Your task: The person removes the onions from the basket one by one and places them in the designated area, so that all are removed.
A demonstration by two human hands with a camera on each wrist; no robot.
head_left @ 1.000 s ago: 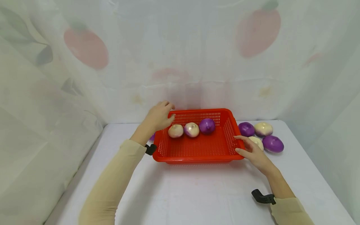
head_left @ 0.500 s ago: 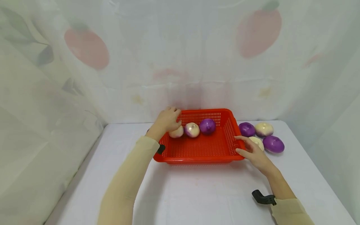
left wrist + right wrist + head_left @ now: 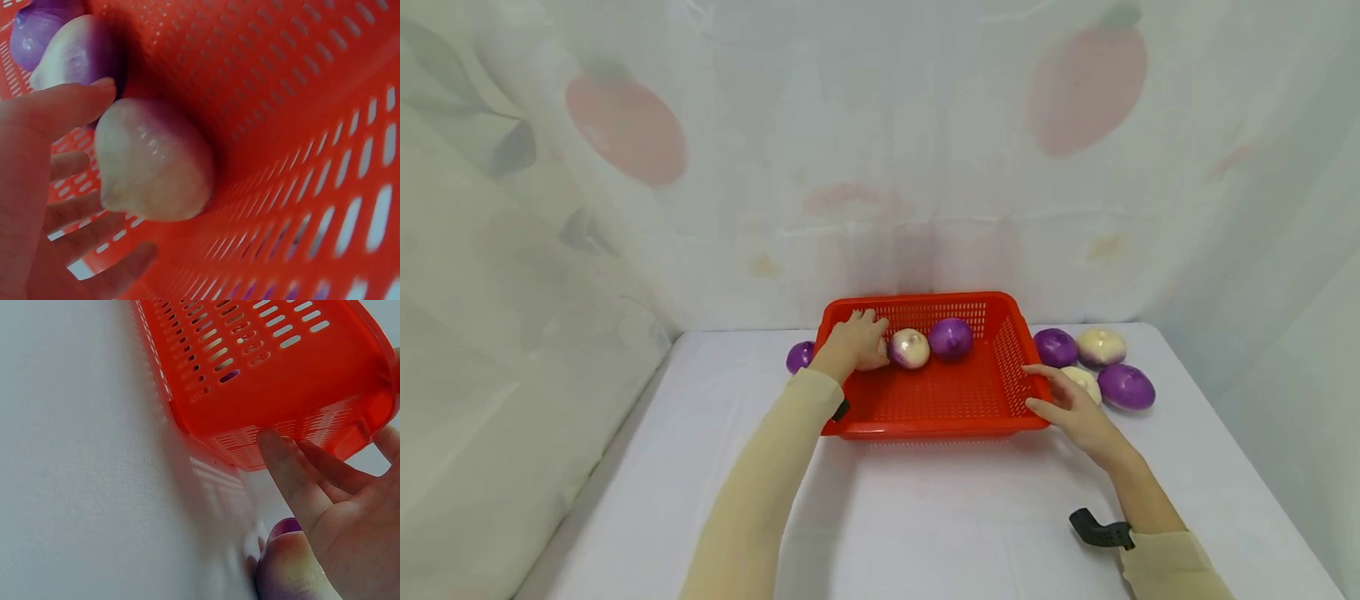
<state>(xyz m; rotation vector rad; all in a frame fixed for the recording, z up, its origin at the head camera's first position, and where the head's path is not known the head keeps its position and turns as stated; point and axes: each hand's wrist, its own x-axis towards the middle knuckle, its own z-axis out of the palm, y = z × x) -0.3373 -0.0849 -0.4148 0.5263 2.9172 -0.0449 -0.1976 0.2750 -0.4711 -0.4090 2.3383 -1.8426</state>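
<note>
A red perforated plastic basket (image 3: 925, 429) holds a row of glossy onions along its back. My left hand (image 3: 853, 343) reaches into its left end, over a cream onion with a purple tinge (image 3: 153, 159). In the left wrist view the thumb lies just above that onion and the spread fingers are beside it, not closed round it. To its right are a cream-and-purple onion (image 3: 909, 348) and a purple onion (image 3: 951, 338). My right hand (image 3: 1086, 417) holds the basket's right end: fingers against the outer wall, tips at the rim.
Several more purple and cream onions lie right of the basket, among them a purple one (image 3: 1127, 387) and a cream one (image 3: 1102, 346). Another purple onion (image 3: 801, 357) lies left of it. The white table (image 3: 925, 517) meets a patterned curtain (image 3: 880, 167) behind.
My left hand has moved right and down from over the basket's left rim to the leftmost onion inside. The right hand has stayed on the basket's right end.
</note>
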